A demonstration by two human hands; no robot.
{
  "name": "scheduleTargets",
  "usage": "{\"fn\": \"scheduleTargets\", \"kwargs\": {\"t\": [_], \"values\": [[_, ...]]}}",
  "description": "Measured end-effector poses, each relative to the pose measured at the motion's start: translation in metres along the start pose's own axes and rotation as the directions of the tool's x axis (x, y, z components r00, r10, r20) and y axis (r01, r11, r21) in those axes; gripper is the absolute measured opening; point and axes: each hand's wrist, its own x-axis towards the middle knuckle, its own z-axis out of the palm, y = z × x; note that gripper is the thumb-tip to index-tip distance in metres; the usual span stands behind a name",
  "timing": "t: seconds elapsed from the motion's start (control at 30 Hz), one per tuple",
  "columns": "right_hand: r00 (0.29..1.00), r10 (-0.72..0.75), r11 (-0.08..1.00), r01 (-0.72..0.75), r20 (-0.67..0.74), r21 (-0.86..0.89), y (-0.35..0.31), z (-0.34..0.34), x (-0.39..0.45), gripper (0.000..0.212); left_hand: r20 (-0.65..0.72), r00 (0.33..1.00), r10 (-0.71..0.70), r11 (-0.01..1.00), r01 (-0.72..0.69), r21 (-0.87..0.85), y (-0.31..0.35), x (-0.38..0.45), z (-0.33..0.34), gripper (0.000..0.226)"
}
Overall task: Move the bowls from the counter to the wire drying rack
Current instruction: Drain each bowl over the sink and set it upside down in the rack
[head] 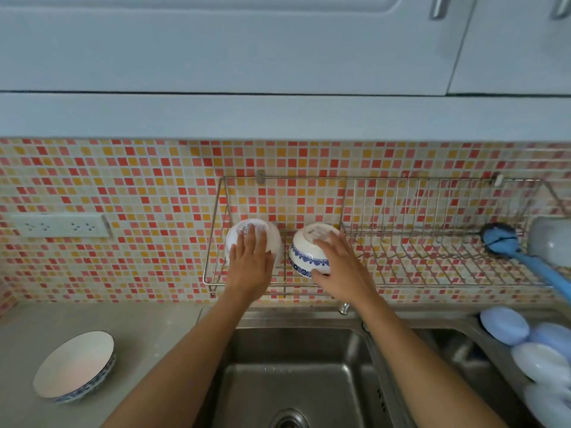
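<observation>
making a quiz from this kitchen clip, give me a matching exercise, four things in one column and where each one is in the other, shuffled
Things
1. plain white bowl
2. blue-patterned bowl
3. shallow blue-rimmed bowl
4. blue dish brush

Places
A. on the counter left of the sink
B. upside down in the wire drying rack, under the right hand
C. lying at the rack's right end
D. upside down in the rack's left end, under the left hand

Pairs: 1-D, 2-B, 3-A, 4-C
</observation>
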Motion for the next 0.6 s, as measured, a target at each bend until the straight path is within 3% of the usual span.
{"fn": "scheduleTargets", "kwargs": {"t": [0.27, 0.6], "values": [[0.999, -0.048, 0.972, 0.049, 0.012, -0.231, 0.0, 0.01, 0.001, 0.068, -0.052, 0.999, 0.0, 0.996, -0.005, -0.087, -0.017, 0.006, 0.003, 0.055], [0.994, 0.102, 0.981, -0.109, -0.049, -0.158, 0.002, 0.019, 0.011, 0.071, -0.018, 0.999, -0.05, 0.993, 0.048, -0.109, -0.015, 0.005, 0.002, 0.055]]}}
